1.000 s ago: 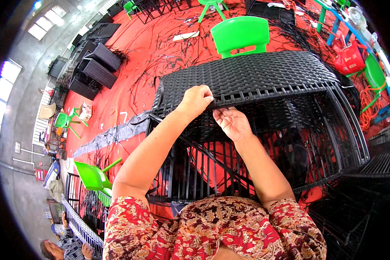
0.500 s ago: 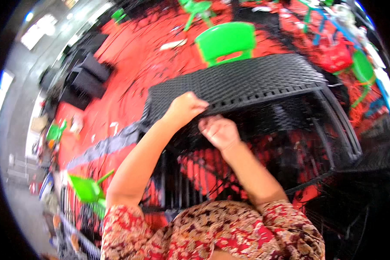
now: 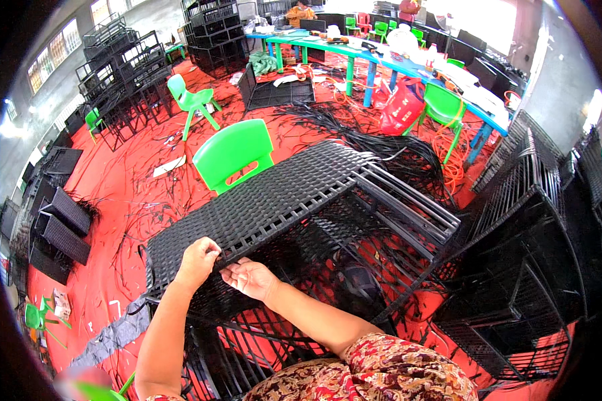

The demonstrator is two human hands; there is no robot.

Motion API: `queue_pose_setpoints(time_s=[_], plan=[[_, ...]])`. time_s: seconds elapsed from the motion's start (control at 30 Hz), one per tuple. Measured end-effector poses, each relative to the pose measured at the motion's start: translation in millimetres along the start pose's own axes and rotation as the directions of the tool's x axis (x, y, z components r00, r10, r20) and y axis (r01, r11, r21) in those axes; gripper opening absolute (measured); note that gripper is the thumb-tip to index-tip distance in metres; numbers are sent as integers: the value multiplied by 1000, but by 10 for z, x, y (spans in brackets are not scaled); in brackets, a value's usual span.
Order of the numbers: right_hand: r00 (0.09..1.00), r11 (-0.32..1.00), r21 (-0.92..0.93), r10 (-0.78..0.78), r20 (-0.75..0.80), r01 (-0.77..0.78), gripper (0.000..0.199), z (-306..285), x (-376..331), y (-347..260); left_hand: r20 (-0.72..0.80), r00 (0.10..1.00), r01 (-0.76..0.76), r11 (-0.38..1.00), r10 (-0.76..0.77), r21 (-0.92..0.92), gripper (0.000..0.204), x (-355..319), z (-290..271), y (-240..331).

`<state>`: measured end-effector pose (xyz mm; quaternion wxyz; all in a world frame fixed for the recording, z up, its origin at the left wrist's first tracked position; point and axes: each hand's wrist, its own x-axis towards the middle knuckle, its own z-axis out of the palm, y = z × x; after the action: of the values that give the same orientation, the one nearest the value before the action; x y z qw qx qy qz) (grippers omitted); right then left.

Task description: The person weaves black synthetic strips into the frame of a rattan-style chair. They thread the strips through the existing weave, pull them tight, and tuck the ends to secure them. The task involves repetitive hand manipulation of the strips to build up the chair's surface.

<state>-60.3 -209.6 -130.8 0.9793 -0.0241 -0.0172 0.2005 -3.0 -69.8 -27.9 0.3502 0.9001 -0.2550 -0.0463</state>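
Observation:
A black woven wicker panel (image 3: 267, 194) on a black furniture frame lies in front of me, with a row of slots along its near edge. My left hand (image 3: 199, 262) is closed in a pinch on top of that edge, towards its left end. Just right of it and lower, my right hand (image 3: 249, 277) has its fingers curled together, palm up, against the underside of the edge. Anything thin and black between the fingertips blends into the weave. Below, the frame's bare black bars (image 3: 408, 204) show at the right.
A green chair (image 3: 234, 154) stands against the panel's far side. Black strips (image 3: 394, 150) litter the red floor covering (image 3: 147, 194). More wicker frames (image 3: 515, 287) crowd the right. A long blue table (image 3: 398, 67), a red bag (image 3: 403, 108) and two people are farther back.
The view has swung up and to the right, bringing the back of the room in. Both hands remain at the panel's near edge, with the right fingertips now close against it.

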Motion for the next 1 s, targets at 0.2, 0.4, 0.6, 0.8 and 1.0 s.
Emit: queue_pose_setpoints(time_s=[0.2, 0.4, 0.6, 0.8, 1.0], plan=[[996, 995, 85, -55, 68, 49, 13, -94, -115, -326, 143, 989, 90, 879, -25, -468, 16, 286, 59, 590], [997, 991, -109, -77, 14, 78, 35, 36, -183, -351, 190, 977, 178, 863, -98, -473, 17, 177, -5, 393], [993, 984, -137, -117, 4, 116, 39, 65, -203, -420, 259, 961, 213, 853, -96, -476, 16, 194, -46, 326], [994, 986, -129, -107, 21, 109, 40, 28, -197, -425, 273, 947, 294, 807, -171, -513, 14, 169, -68, 339], [995, 989, -108, -99, 7, 99, 39, 13, -186, -411, 202, 939, 318, 928, -279, -196, 14, 188, -139, 303]])
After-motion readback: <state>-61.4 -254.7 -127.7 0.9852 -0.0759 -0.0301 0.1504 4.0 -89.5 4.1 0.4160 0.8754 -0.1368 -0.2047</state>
